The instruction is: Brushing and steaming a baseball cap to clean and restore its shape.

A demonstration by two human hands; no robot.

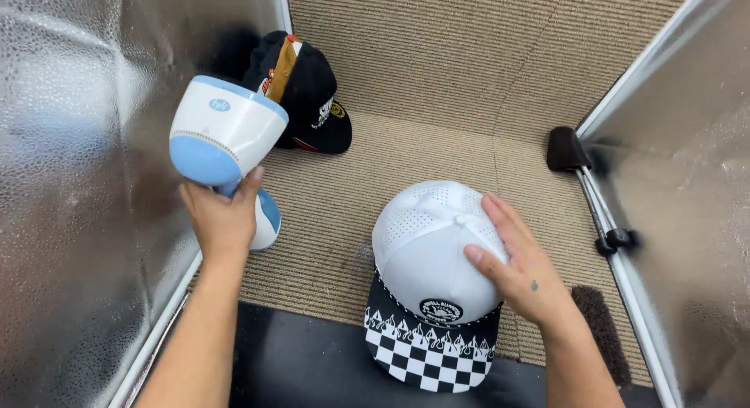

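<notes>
the white cap lies on the ribbed beige mat, a little right of the middle, with its black and white checkered brim pointing toward the person and reaching over the dark strip at the near edge. the right hand rests flat on the crown, fingers spread and not closed around anything, so it only steadies the cap. the left hand is closed around the handle of a white and blue steamer, held up at the left, well apart from the cap, with its wide head turned away to the upper left. no steam can be seen, and the head does not point at the cap, so i judge that the work on this cap is only at its beginning: the cap is placed and held, but the treating itself is not yet done. behind the steamer, near the far left corner, some black caps lie in a pile. silver panels stand at both sides, and a black clip sits at the right panel's frame.
</notes>
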